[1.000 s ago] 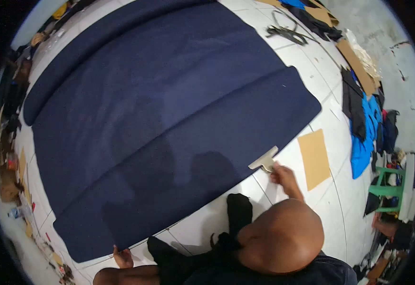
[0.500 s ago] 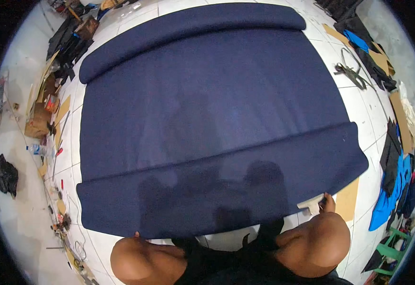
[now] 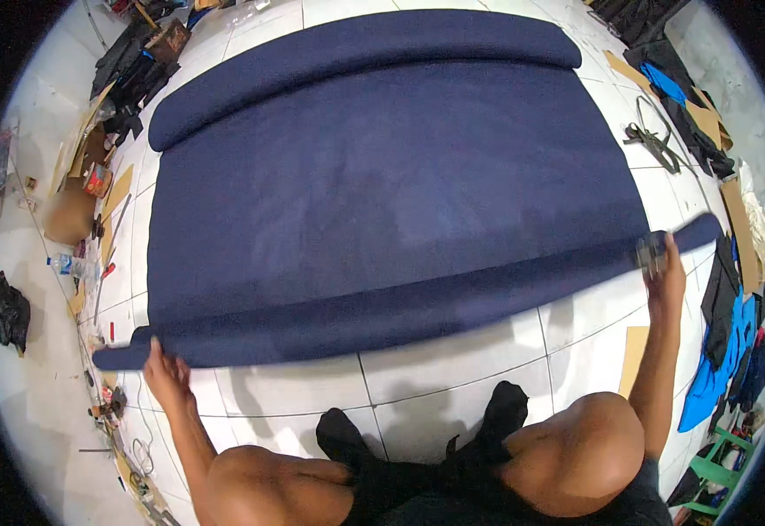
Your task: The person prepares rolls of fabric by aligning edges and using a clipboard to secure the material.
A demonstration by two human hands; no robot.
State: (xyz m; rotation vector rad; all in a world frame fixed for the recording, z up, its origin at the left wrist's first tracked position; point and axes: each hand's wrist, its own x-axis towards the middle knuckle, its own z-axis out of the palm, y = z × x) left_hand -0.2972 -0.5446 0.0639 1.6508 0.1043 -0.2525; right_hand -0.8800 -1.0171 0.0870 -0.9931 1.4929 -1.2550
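Note:
A wide navy fabric [image 3: 391, 167] lies spread on the floor, its far end wound into a thick roll [image 3: 356, 53]. Along the near side, a folded strip [image 3: 382, 307] of the same cloth is lifted at its edge, slightly blurred. My left hand [image 3: 169, 375] is closed on this edge near its left end, thumb on top. At the right end my right hand [image 3: 668, 267] grips the edge too. Against those fingers shows a small greyish flat tool [image 3: 651, 252], smeared by motion; its kind is unclear.
White floor tiles [image 3: 453, 381] surround the cloth. Cardboard, blue and black cloth scraps [image 3: 722, 351] and a green stool [image 3: 720, 469] line the right side. On the left are a plastic bottle [image 3: 69, 265], a black bag [image 3: 6, 311] and loose clutter. A dark strap [image 3: 654, 145] lies at right.
Both hands have moved forward and outward, carrying the near fabric edge away from me and folding it over. Floor tiles and my feet are now uncovered. The pale T-shaped tool moved with my right hand.

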